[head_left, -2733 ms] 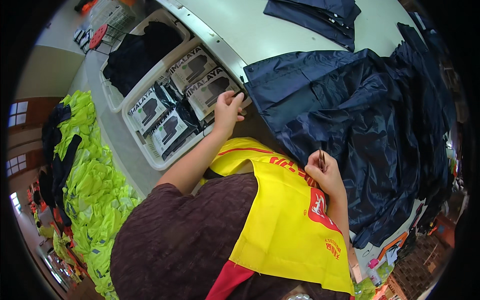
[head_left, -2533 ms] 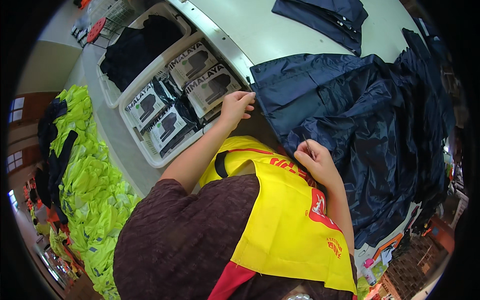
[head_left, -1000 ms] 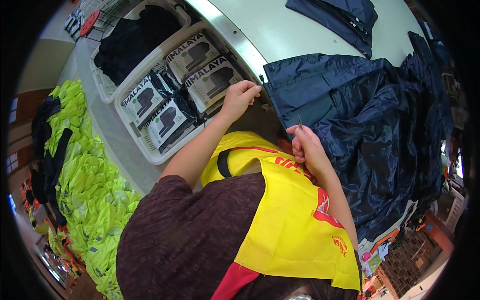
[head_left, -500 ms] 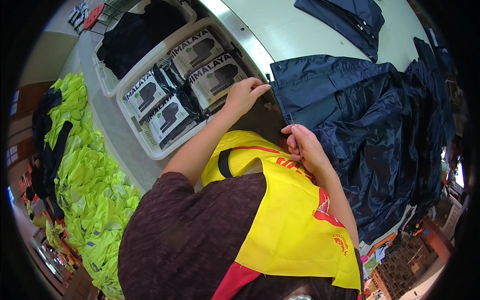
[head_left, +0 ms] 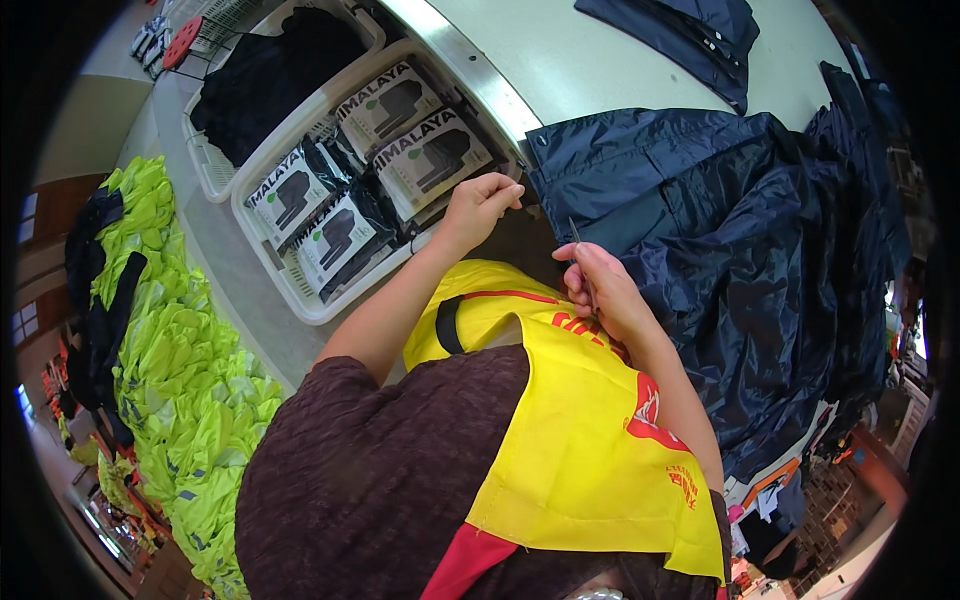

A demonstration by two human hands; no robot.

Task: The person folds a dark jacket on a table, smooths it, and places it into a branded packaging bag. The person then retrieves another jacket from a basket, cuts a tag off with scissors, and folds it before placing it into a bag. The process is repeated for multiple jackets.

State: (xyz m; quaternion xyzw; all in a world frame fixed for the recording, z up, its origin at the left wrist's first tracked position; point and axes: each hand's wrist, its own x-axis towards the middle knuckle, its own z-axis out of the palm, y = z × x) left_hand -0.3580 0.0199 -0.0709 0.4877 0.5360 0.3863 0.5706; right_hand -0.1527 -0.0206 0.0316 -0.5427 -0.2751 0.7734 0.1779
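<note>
A dark navy shiny garment (head_left: pixel 690 190) lies spread over the table edge, its folds hanging down on the right. My left hand (head_left: pixel 480 212) is closed in a pinch, just left of the garment's near corner and apart from it. Whatever the fingertips hold, if anything, is too small to tell. Below the garment's left edge, my right hand (head_left: pixel 605 285) is closed around a slim pointed metal tool (head_left: pixel 574 230). Its tip points up in front of the navy cloth, and most of its handle is hidden in the fingers.
Left of my hands, a white plastic basket (head_left: pixel 262 262) holds several packaged garments (head_left: pixel 435 155). Behind it stands another basket (head_left: pixel 203 150) with black cloth (head_left: pixel 275 85). A heap of fluorescent yellow garments (head_left: pixel 195 400) lies far left. Folded navy clothes (head_left: pixel 690 40) rest on the pale table (head_left: pixel 520 60).
My left hand has drawn back from the garment's corner, slightly left and toward me. The right hand has shifted a little left with the pointed tool.
</note>
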